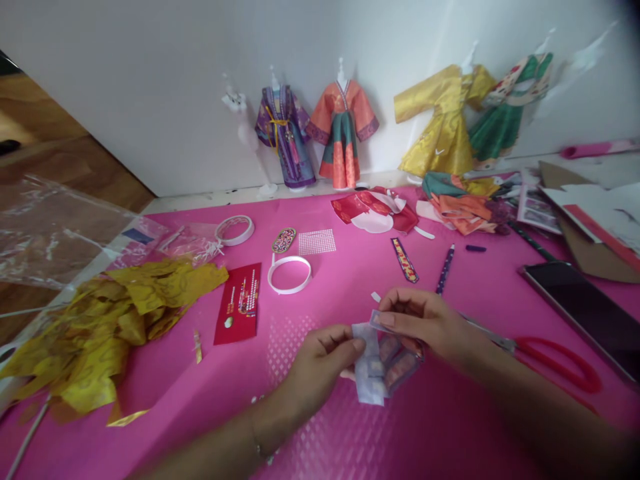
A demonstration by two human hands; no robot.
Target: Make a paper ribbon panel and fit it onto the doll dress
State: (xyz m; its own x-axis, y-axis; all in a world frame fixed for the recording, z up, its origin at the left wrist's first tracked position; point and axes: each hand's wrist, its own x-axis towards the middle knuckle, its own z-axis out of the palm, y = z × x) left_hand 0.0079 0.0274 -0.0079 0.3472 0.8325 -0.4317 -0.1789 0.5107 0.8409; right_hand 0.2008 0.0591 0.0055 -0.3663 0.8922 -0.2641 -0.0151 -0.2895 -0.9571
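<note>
My left hand (320,363) pinches a pale bluish-white strip (370,390) that looks like thin fabric or paper, its lower end hanging free. Close beside it, my right hand (430,327) grips a small pale piece (381,321) between thumb and fingers, near the strip's upper end. Whether that piece joins the strip, I cannot tell. Under the fingers are small patterned pieces with grey edges (403,370), partly covered by the strip and my right hand. Red-handled scissors (560,360) lie by my right forearm, which hides part of them.
Doll-sized dresses on white stands line the back wall, including an orange one (343,127). Yellow fabric (150,300) is heaped at left. Tape rings (290,291), a red card (239,303), a dotted pen (445,268) and a phone (583,307) lie on the pink mat (200,413).
</note>
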